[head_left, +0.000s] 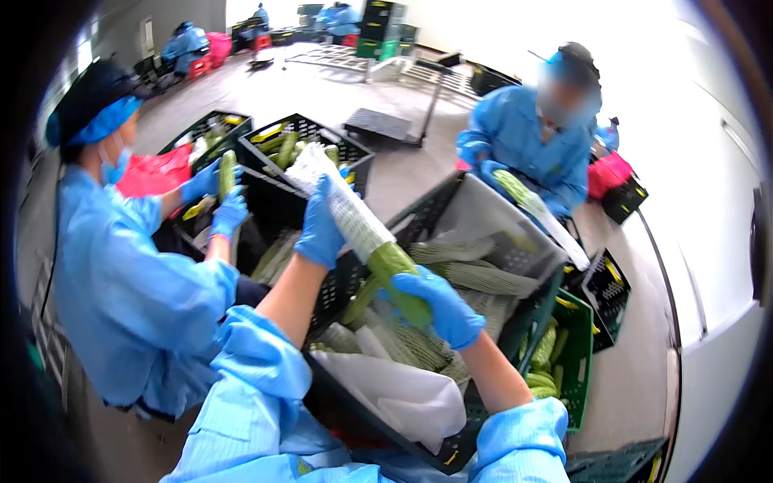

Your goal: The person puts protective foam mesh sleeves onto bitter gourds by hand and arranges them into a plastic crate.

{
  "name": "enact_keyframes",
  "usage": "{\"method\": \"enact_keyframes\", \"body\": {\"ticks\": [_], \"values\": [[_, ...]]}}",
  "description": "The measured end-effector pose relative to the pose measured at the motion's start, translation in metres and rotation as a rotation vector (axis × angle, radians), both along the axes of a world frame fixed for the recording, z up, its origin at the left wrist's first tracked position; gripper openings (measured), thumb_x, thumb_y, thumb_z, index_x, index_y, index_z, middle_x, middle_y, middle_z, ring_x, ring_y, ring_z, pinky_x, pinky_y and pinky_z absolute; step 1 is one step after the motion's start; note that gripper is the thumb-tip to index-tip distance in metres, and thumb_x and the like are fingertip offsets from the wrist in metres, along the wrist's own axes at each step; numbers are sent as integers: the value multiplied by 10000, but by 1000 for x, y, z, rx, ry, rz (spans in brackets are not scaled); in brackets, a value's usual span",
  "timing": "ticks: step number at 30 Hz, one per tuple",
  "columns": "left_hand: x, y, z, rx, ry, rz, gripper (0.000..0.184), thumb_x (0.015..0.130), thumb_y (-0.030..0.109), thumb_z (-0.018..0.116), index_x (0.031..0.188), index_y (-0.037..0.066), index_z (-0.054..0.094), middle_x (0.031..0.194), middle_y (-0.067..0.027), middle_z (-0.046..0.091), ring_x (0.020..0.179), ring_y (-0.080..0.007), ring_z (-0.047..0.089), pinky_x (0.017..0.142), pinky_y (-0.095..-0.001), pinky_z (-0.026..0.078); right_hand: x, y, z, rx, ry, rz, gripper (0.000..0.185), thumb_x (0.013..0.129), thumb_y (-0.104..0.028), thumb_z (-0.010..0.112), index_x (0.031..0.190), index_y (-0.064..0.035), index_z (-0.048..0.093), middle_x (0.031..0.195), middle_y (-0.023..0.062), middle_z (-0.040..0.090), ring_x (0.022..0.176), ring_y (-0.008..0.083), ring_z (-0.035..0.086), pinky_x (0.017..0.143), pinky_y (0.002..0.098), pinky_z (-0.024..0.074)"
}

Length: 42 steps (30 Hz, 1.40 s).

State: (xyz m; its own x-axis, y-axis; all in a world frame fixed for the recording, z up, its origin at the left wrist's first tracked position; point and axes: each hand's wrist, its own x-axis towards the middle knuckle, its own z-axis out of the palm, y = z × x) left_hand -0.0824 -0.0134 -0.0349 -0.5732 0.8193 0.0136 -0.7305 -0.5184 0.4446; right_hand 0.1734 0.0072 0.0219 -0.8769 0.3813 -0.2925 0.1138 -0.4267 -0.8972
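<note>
Aslant, long green gourd (390, 262) runs far left to near right over dark plastic crate (346, 398); blue-gloved left hand (320, 229) clasps tubular white mesh sleeve (354, 213), blue-gloved right hand (443, 307) grips bare end.

No legible text. Yellow labels (567, 303) on green crate (584, 338), black crate (620, 302): print too small to read.

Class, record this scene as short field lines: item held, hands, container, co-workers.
Item held: long green vegetable, partly inside white netting
Left hand: gripping the netted part
Right hand: gripping the bare green end
Container: dark crate with netted vegetables, white sheet
Co-worker, picture left: holding another vegetable
Co-worker, picture right: holding a third, partly white-covered
</note>
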Motion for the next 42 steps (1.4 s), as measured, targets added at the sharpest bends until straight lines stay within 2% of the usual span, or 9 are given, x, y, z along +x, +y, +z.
{"method": "enact_keyframes", "body": {"ticks": [6, 14, 17, 18, 24, 30, 37, 38, 42], "values": [[-33, 3, -10, 29, -190, 374, 622, 998, 548, 326, 1376, 74, 469, 1304, -136, 547, 1147, -312, 534, 1032, -478, 404, 8, 8, 7, -147, 26, 68, 589, 914, -425, 546, 1347, -29, 501, 1038, 188, 678, 687, 197, 637, 577, 309, 509], [-59, 4, -36, 167, -197, 403, 707, 979, 625, 280, 1483, 130, 317, 1453, -169, 395, 1308, -327, 398, 1128, -505, 263, 16, 13, -4, -114, 155, 47, 679, 918, -505, 463, 1342, 24, 492, 951, 190, 695, 591, 213, 622, 507, 316, 504], [-58, -11, -27, -119, -97, 470, 561, 960, 569, 466, 1288, 121, 547, 1069, -143, 615, 912, -225, 596, 819, -379, 492, 12, 6, 5, -7, 204, 25, 634, 894, -437, 537, 1328, 23, 491, 983, 198, 690, 628, 215, 644, 563, 313, 531], [-47, -13, -11, -84, -108, 491, 498, 931, 554, 547, 1157, 116, 616, 895, -94, 632, 680, -162, 540, 597, -317, 447, 10, 4, 7, 52, 191, -4, 617, 887, -414, 560, 1321, 20, 492, 986, 196, 689, 636, 213, 647, 579, 310, 535], [-11, -30, 33, -204, 280, -151, 762, 875, 714, 476, 1284, 75, 544, 1017, -80, 651, 471, -37, 388, 395, -185, 332, 0, 3, -3, 324, 130, -263, 564, 803, -106, 762, 1302, -35, 508, 1172, 96, 624, 1049, 183, 634, 793, 301, 546], [10, -26, 38, -236, 356, -246, 628, 901, 621, 547, 1219, 81, 587, 996, -32, 661, 455, -31, 411, 381, -183, 347, -4, 12, -24, 1366, 23, -510, 649, 773, -220, 799, 1326, -42, 512, 1132, 126, 623, 999, 268, 627, 880, 361, 508], [25, -15, 34, -147, 305, -182, 399, 874, 404, 704, 1086, 70, 653, 874, -30, 641, 675, -112, 574, 617, -271, 494, -3, 17, -25, 1999, -173, -467, 760, 740, -304, 785, 1388, -92, 449, 1109, 131, 602, 901, 330, 582, 757, 461, 467], [18, -13, 24, -128, 318, -209, 416, 887, 356, 705, 1116, 15, 646, 1007, -62, 666, 917, -145, 626, 881, -262, 481, -3, 17, -25, 1999, -204, -446, 759, 742, -301, 785, 1390, -97, 448, 1112, 130, 602, 908, 328, 580, 767, 458, 466], [13, 1, 6, -121, 302, -180, 392, 895, 331, 697, 1105, 4, 642, 1004, -69, 669, 888, -155, 639, 850, -276, 506, -6, 18, -28, 2048, -247, -406, 761, 751, -303, 779, 1400, -101, 439, 1135, 121, 599, 925, 319, 573, 785, 454, 463]]}}
